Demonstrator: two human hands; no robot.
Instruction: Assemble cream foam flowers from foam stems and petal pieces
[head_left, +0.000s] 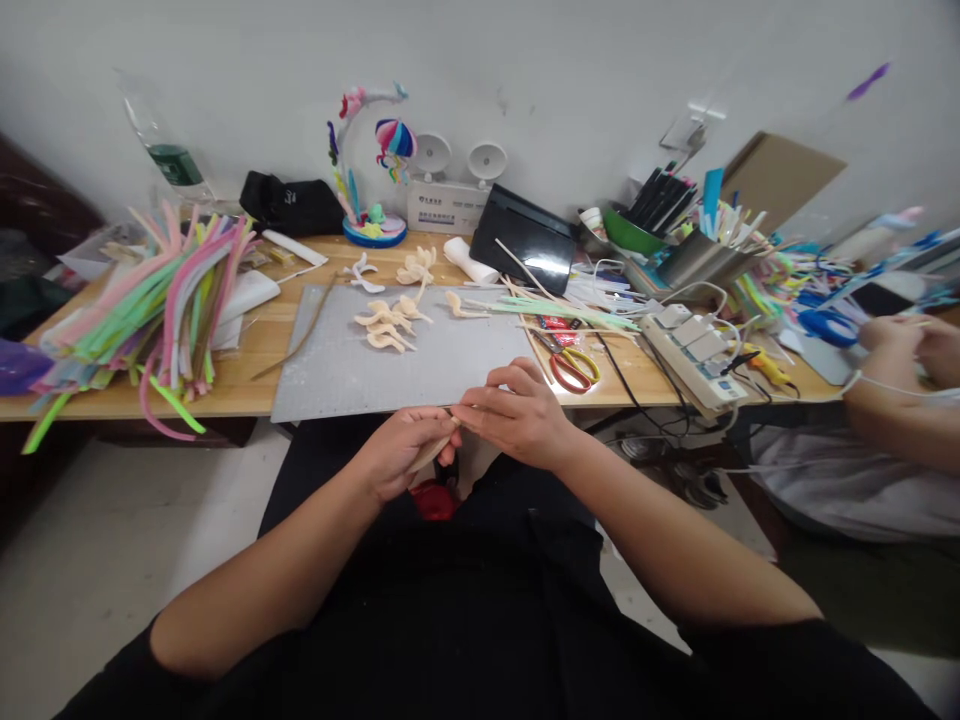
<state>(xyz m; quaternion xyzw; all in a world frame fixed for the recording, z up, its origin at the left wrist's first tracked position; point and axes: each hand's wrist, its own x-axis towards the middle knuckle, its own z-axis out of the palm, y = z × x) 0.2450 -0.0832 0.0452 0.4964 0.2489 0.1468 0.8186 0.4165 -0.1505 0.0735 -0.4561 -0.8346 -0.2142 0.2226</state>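
Note:
My left hand [409, 448] is closed round a cream fuzzy strip [429, 456] in front of the table's near edge. Fingertips of my right hand [517, 415] press together at the strip's upper end, touching the left fingers. Beyond them lies a grey cutting mat [322, 370]. Several cream curled petal-like pieces [386, 325] rest on it, with one more cream piece [465, 307] to their right. A cream flower-like bundle [416, 265] and a white curled piece [362, 272] sit behind the mat.
Coloured fuzzy stems [180, 310] are heaped at left. Scissors [570, 365], a power strip [694, 360] and cables lie right of the mat. A black tablet-like device [525, 235] and a decorated stand [373, 230] are behind. Another person's hands [911, 345] show at far right.

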